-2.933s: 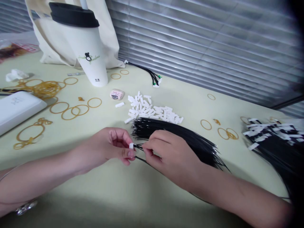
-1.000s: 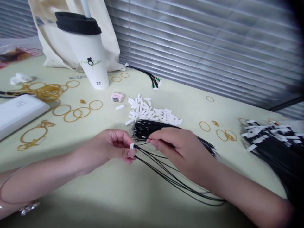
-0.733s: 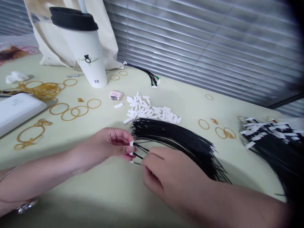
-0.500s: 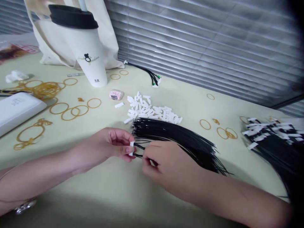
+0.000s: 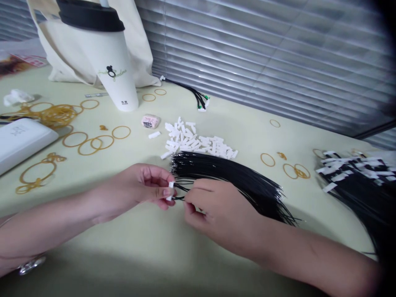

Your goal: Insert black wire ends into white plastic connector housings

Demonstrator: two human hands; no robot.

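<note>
Head view: left hand (image 5: 148,186) pinches the white connector (image 5: 171,185), right hand (image 5: 219,206) its black wires (image 5: 180,187), just in front of the wire bundle (image 5: 229,168); I judge that an uneven pull could work a wire loose.

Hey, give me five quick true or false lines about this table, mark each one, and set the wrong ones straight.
The left hand holds a connector. True.
The right hand pinches wires leading from the connector. True.
The cup has a red lid. False: its lid is black.
The wire bundle is white. False: it is black.
Rubber bands lie left and right of the loose connectors. True.
</note>
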